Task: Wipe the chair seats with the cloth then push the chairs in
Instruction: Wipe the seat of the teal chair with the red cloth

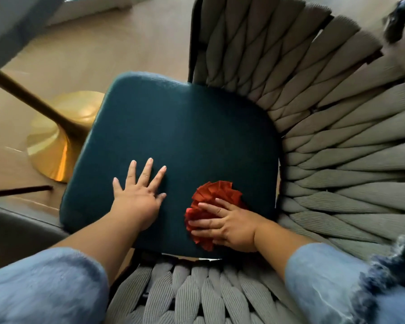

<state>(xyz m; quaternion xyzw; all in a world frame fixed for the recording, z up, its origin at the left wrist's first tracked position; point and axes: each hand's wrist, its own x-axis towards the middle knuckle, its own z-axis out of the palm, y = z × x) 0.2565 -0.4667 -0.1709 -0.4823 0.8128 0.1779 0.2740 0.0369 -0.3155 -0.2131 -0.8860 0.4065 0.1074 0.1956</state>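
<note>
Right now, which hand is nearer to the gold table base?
Left. The left hand lies flat on the blue seat, on the side toward the gold table base. The right hand presses the red cloth farther away, near the woven chair back.

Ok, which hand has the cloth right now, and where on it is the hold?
The right hand presses the bunched red cloth onto the teal seat, covering its near half. The left hand lies flat on the seat, holding nothing.
</note>
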